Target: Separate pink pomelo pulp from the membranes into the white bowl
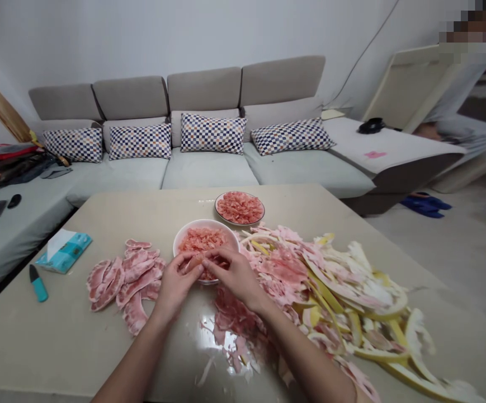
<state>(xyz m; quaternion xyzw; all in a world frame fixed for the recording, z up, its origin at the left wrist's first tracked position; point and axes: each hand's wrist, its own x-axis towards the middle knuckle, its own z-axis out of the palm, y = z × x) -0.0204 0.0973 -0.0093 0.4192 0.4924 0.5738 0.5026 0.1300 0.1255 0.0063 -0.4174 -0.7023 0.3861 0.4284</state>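
Note:
Over the near side of a white bowl (176, 244), my left hand (178, 280) and my right hand (236, 275) meet with fingertips pinched on a small piece of pomelo flesh (197, 261). My fingers partly hide it. Loose pink pomelo pulp (203, 238) fills much of the bowl. Just behind stands a dark-rimmed plate (216, 210) heaped with more pulp (240, 207). Left of my left hand lie several pomelo segments (140, 268) still in their pale pink skins. Beside and under my right forearm spreads a pile of peeled membranes (280, 268) and yellow-white rind (364, 319).
A blue tissue pack (66, 252) and a small knife with a teal handle (38, 285) lie on the table's (79, 352) left side. Beyond the table is a grey sofa (209, 168) with checked cushions (213, 133). A person, partly visible, is at the far right.

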